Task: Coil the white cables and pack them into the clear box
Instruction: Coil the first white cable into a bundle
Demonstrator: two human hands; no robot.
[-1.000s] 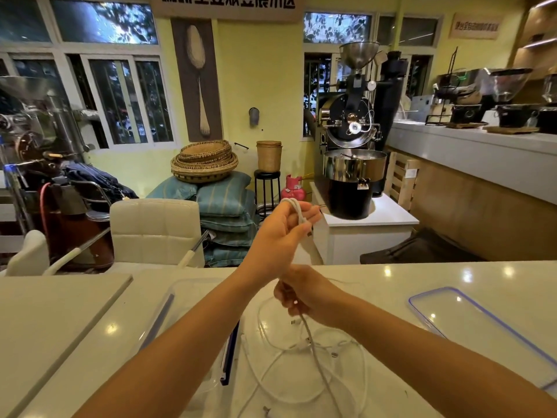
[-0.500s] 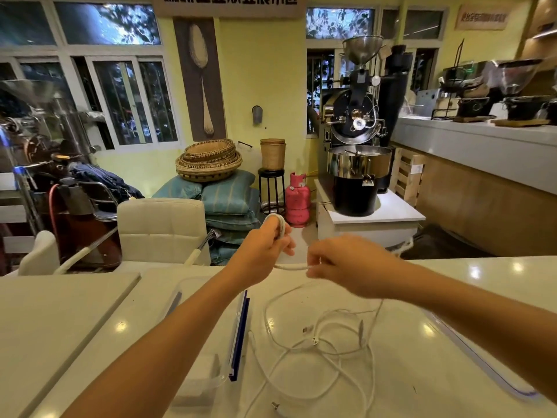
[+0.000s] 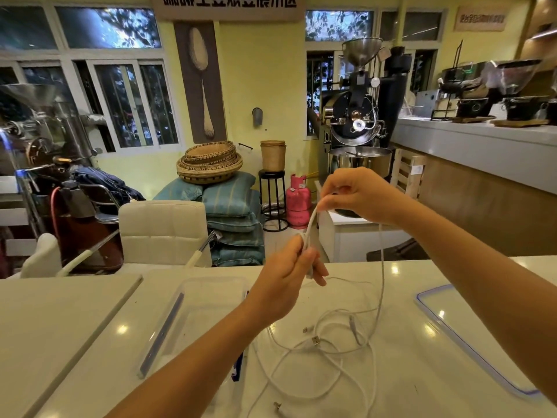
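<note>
A: What do the hands hold?
B: The left hand [image 3: 286, 276] grips a folded bit of white cable [image 3: 312, 224]; the right hand [image 3: 358, 196], higher, pinches the same cable, which trails down to the tangle [image 3: 325, 351] on the counter [image 3: 422, 387]
A: Counts?
B: One clear box [image 3: 193, 300] left of the tangle, one lid [image 3: 470, 336] right; strands too tangled to count
A: Writing?
B: The wall signs [image 3: 229, 4] can't be read

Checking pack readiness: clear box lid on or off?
Off. The clear box sits open at left; its blue-rimmed lid lies apart at right.
</note>
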